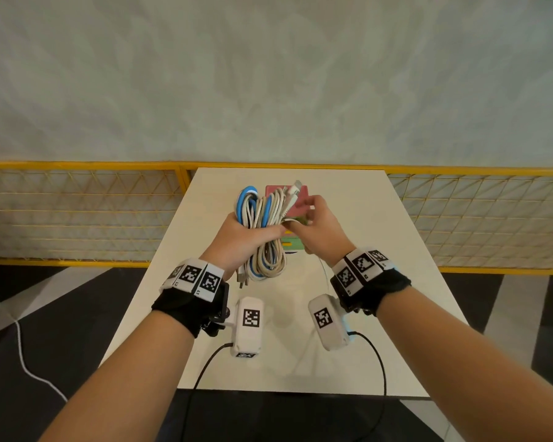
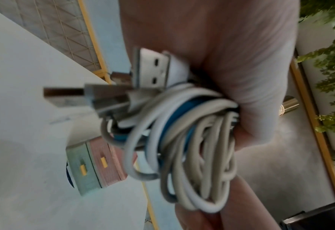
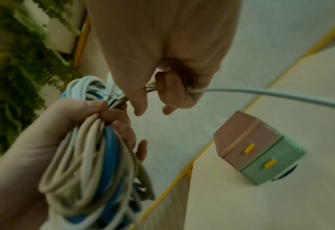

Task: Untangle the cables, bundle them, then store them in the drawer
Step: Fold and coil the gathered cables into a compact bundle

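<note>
My left hand [image 1: 241,239] grips a coiled bundle of white, beige and blue cables [image 1: 264,231] around its middle, held up above the table. Loops stick out above and below the fist, and USB plugs [image 2: 152,70] poke out by the palm. My right hand [image 1: 316,223] sits just right of the bundle and pinches a loose cable strand [image 3: 260,93] that runs out of the coil [image 3: 95,155]. Beyond the hands, a small drawer box [image 3: 259,149] stands on the table, pink drawer on top, green one below, both closed, with yellow handles.
The beige table [image 1: 364,250] ends at a yellow mesh railing [image 1: 77,212] along its far side. Black leads run from the wrist cameras over the near table edge [image 1: 268,390]. A white cord [image 1: 20,346] lies on the dark floor at left.
</note>
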The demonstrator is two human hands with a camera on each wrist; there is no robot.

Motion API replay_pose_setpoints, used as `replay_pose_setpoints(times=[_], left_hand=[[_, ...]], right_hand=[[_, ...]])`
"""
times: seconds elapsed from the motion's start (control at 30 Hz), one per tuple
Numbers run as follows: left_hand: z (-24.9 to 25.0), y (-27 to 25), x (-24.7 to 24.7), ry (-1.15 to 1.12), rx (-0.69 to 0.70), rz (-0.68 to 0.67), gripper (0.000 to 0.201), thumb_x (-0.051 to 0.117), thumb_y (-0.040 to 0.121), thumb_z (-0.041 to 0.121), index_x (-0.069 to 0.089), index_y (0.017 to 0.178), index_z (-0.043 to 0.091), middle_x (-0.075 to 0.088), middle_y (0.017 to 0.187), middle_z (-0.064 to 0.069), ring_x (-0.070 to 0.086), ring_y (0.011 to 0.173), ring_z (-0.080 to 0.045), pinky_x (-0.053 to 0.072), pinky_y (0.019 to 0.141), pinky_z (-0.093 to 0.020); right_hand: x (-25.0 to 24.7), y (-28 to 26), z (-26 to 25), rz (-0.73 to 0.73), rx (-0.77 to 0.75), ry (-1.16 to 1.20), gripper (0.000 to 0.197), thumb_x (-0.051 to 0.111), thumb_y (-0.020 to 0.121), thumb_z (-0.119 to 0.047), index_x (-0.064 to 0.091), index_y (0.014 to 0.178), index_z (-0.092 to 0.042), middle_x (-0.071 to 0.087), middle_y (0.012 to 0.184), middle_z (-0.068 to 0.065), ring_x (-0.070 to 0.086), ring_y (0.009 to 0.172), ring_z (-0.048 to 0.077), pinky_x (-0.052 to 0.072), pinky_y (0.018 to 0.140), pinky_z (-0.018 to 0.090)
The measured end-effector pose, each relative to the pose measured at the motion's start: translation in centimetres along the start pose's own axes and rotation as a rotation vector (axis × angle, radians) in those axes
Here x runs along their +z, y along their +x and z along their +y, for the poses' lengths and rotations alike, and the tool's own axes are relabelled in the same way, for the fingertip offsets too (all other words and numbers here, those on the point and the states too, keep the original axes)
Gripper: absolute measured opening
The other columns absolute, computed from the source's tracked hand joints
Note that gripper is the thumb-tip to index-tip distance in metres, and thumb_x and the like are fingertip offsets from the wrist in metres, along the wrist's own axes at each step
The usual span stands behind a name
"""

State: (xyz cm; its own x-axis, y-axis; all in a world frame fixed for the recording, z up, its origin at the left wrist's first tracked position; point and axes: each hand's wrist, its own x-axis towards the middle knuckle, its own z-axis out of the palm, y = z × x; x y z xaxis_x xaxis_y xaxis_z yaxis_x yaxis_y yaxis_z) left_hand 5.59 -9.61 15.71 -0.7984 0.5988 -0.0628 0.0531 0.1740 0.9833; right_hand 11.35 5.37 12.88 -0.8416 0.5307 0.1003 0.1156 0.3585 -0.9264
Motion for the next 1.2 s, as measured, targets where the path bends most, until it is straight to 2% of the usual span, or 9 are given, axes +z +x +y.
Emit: replay_pose_setpoints(times=[0.17,0.23,0.33,0.47,0.63,0.8,0.97,1.13,1.2], left_hand=[[0.4,-0.1,0.8,-0.020,0.055,-0.046,0.014,0.077,0.081,0.012,0.072,0.092,0.020,0.074,0.080,0.003,0.070,0.075,-0.002,0.055,0.069,-0.016],[0.5,-0.2,1.2,-0.024,0.085,-0.037,0.017,0.077,0.080,0.010,0.071,0.091,0.021,0.073,0.080,0.005,0.069,0.073,0.002,0.053,0.065,-0.012],[0.6,0.1,1.6,-0.030,0.116,0.041,0.018,0.077,0.079,0.007,0.069,0.086,0.021,0.071,0.078,0.004,0.067,0.069,0.004,0.052,0.062,-0.010],[0.8,0.4,1.6,-0.041,0.104,0.076,0.016,0.078,0.079,0.012,0.070,0.090,0.021,0.073,0.082,0.004,0.070,0.077,-0.002,0.055,0.070,-0.015],[1.5,0.3,2.0,-0.093,0.113,0.060,0.030,0.083,0.074,0.020,0.070,0.101,0.019,0.074,0.092,0.002,0.071,0.088,-0.007,0.057,0.078,-0.021],[1.7,0.6,2.4,-0.057,0.118,0.091,0.020,0.081,0.076,0.013,0.070,0.088,0.025,0.073,0.083,0.005,0.070,0.081,-0.005,0.058,0.075,-0.020],[1.4,0.9,2.6,-0.076,0.110,0.110,0.016,0.072,0.079,0.004,0.069,0.081,0.020,0.071,0.076,0.000,0.068,0.072,-0.008,0.058,0.070,-0.021],[1.0,1.0,3.0,-0.145,0.104,0.131,0.015,0.076,0.079,0.011,0.071,0.090,0.019,0.075,0.089,-0.004,0.072,0.084,-0.013,0.059,0.075,-0.022],[1.1,1.0,3.1,-0.168,0.103,0.129,0.018,0.078,0.078,0.011,0.071,0.092,0.019,0.076,0.091,-0.003,0.073,0.086,-0.013,0.059,0.077,-0.023]], right_hand=[[0.4,0.2,-1.4,-0.057,0.166,0.216,0.019,0.049,0.087,-0.003,0.059,0.100,0.006,0.053,0.070,0.008,0.048,0.058,0.016,0.039,0.051,0.026],[0.4,0.2,-2.3,-0.128,0.162,0.379,0.027,0.043,0.087,0.006,0.059,0.108,0.003,0.063,0.088,0.017,0.062,0.079,0.026,0.055,0.070,0.035],[0.5,0.0,-3.2,-0.208,0.205,0.596,0.036,0.039,0.086,0.005,0.053,0.120,0.006,0.060,0.112,0.027,0.060,0.104,0.037,0.048,0.094,0.048],[0.1,-0.7,-4.4,-0.324,0.215,0.815,0.036,0.029,0.089,-0.014,0.053,0.112,0.001,0.057,0.101,0.019,0.058,0.093,0.026,0.048,0.088,0.037],[-0.1,-0.9,-4.8,-0.350,0.205,0.810,0.041,0.024,0.094,-0.021,0.061,0.094,-0.005,0.063,0.090,0.012,0.061,0.083,0.019,0.052,0.078,0.029],[-0.2,-1.2,-4.3,-0.364,0.223,0.903,0.041,0.022,0.095,-0.015,0.060,0.104,-0.004,0.063,0.103,0.015,0.063,0.093,0.021,0.052,0.086,0.033],[-0.1,-1.2,-4.3,-0.362,0.170,0.795,0.040,0.021,0.095,-0.015,0.057,0.111,-0.010,0.058,0.115,0.014,0.055,0.107,0.022,0.042,0.101,0.038],[-0.4,-1.0,-4.4,-0.322,0.157,0.736,0.040,0.024,0.095,-0.021,0.059,0.110,-0.008,0.059,0.111,0.016,0.056,0.102,0.022,0.044,0.098,0.039],[-0.6,-0.9,-4.5,-0.300,0.186,0.749,0.045,0.024,0.095,-0.021,0.056,0.119,-0.003,0.060,0.106,0.014,0.058,0.097,0.019,0.048,0.092,0.034]])
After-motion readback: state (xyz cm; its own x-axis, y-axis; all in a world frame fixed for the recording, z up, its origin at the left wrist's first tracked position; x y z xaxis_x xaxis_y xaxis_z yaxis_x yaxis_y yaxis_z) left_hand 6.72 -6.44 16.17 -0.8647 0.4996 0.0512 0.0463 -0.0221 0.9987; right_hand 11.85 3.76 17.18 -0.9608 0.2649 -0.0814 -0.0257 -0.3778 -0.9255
